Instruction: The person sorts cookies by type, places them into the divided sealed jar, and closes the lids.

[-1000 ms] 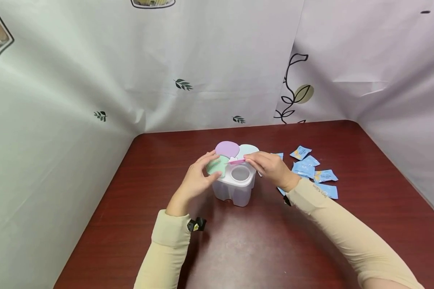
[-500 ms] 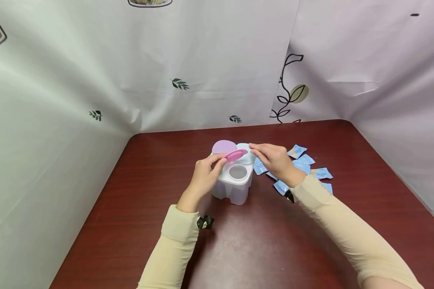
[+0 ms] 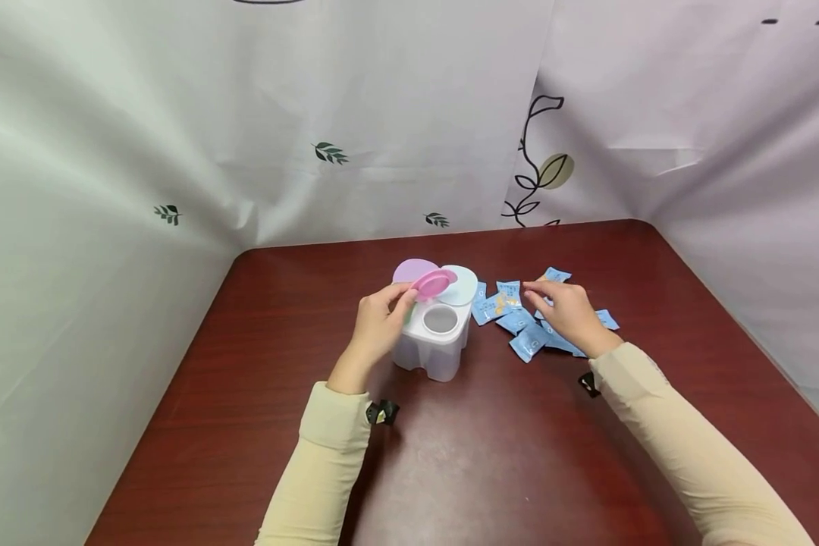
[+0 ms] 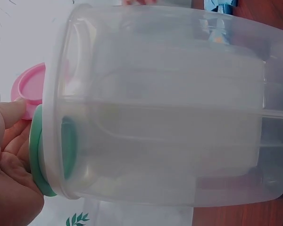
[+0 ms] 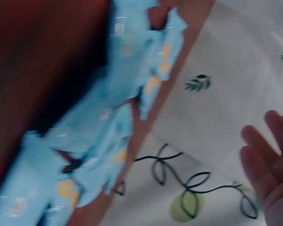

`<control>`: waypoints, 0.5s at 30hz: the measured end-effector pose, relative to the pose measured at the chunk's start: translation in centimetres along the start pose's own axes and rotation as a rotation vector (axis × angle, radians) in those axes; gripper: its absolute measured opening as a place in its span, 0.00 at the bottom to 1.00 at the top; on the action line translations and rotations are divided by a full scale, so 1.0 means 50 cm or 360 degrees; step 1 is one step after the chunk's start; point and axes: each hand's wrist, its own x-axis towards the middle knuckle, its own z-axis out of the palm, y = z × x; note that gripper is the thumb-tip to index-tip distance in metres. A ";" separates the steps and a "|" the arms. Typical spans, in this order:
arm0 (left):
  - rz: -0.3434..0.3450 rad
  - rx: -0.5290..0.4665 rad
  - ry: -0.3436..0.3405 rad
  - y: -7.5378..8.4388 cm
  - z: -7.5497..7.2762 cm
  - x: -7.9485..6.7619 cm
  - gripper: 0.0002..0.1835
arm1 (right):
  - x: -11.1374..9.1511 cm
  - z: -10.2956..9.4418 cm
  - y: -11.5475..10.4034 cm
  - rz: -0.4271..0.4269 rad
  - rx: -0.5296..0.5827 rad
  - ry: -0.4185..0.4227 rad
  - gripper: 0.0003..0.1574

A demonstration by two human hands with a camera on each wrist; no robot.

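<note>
A translucent white plastic storage box (image 3: 419, 353) stands on the table, its one uncovered round opening (image 3: 440, 318) facing up. My left hand (image 3: 374, 331) pinches the raised pink lid (image 3: 435, 283) between thumb and fingers. Below that hand, the green lid (image 4: 37, 155) shows in the left wrist view, mostly hidden in the head view. Behind are the purple lid (image 3: 412, 270) and the pale blue lid (image 3: 461, 287), both down. My right hand (image 3: 568, 312) hovers over several small blue packets (image 3: 528, 341), fingers slightly bent, nothing held.
The packets lie loosely piled right of the box, some overlapping; more blue packets (image 5: 89, 122) show blurred in the right wrist view. A dark red table (image 3: 300, 303) meets a white printed cloth (image 3: 355, 182) at the back and sides.
My left hand has moved from the green lid to the pink lid, now tilted up higher. My right hand let go of the pink lid and moved right, over the packets.
</note>
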 end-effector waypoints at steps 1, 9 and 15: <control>-0.0014 0.0002 0.0003 -0.002 -0.002 0.001 0.11 | -0.002 0.003 0.005 0.0065 -0.0011 -0.0074 0.14; -0.0119 -0.0033 0.0001 -0.007 -0.018 0.006 0.11 | -0.014 0.031 0.031 0.0428 -0.0138 -0.0609 0.21; -0.0118 -0.0033 -0.0020 -0.009 -0.015 0.010 0.11 | -0.033 0.039 0.052 0.0573 -0.0235 -0.0798 0.25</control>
